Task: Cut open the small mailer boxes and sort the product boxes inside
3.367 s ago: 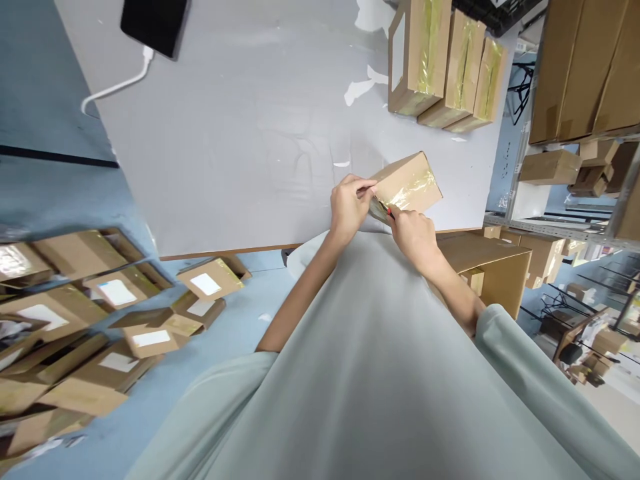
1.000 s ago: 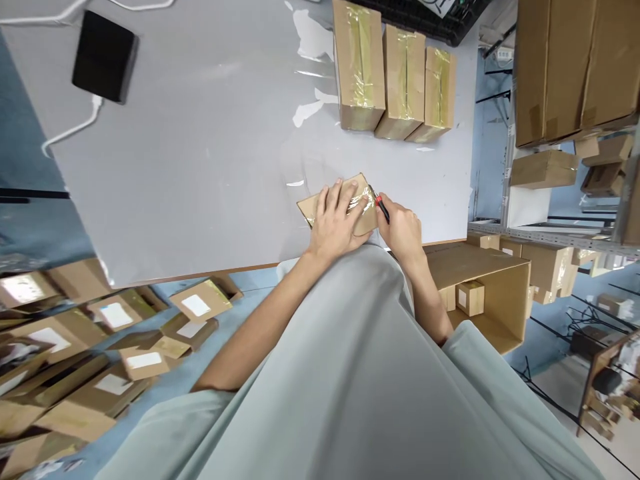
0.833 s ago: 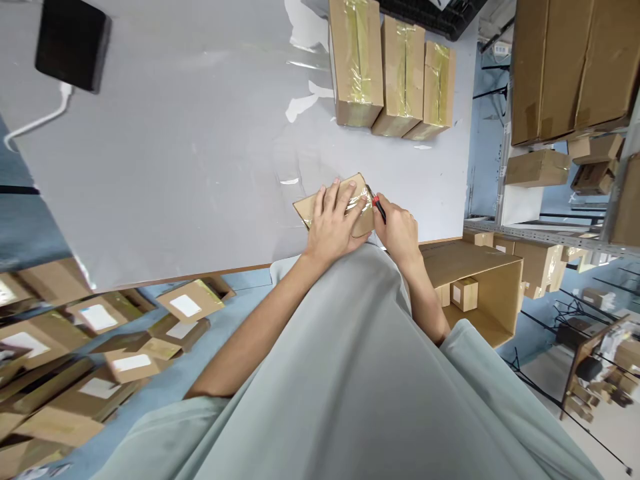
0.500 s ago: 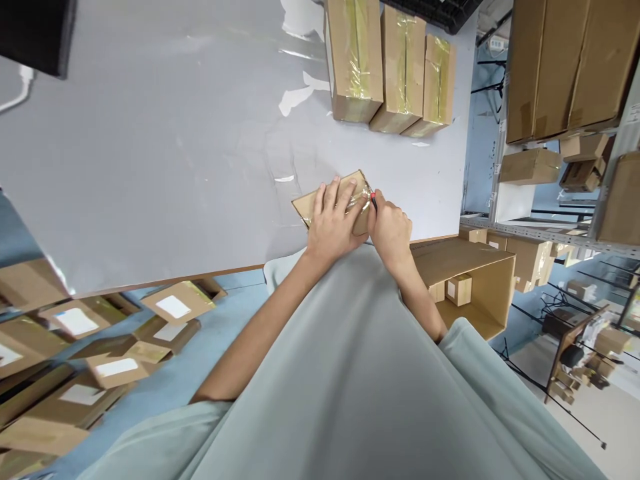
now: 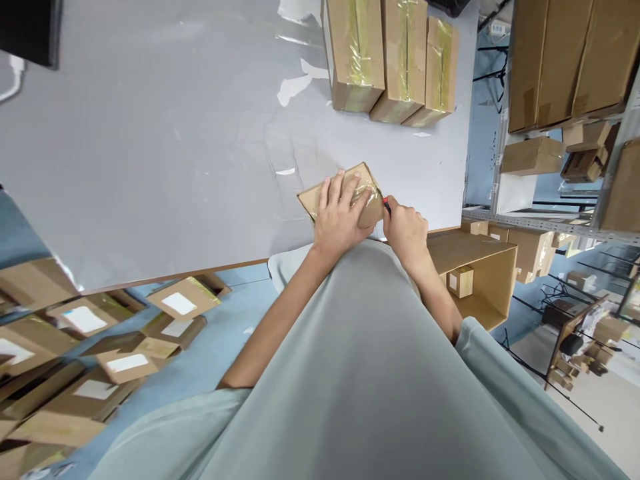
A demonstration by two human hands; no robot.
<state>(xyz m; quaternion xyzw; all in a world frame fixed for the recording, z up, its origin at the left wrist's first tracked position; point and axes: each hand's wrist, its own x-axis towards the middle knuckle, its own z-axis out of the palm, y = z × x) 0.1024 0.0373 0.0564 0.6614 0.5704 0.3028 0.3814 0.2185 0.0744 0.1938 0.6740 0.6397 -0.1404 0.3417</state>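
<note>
The grey table [image 5: 175, 133] bears a small taped box [image 5: 371, 200] at its near edge. The box lies flat, its long axis running left to right and angling away on the right. The left hand [image 5: 340, 223] presses on top, fingers spread. The right hand [image 5: 406, 230] curls tight round a red-tipped tool [image 5: 386, 204], probably a cutter, aimed at the box's right end. A slip could nick the nearby left thumb.

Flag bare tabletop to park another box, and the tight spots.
Largest free patch: grey table between the black device, the three taped boxes and the small box. A narrower strip between taped boxes and small box holds pale scraps. Crowded: near edge, where the left hand presses the small box and the right hand grips a red-tipped tool.
</note>
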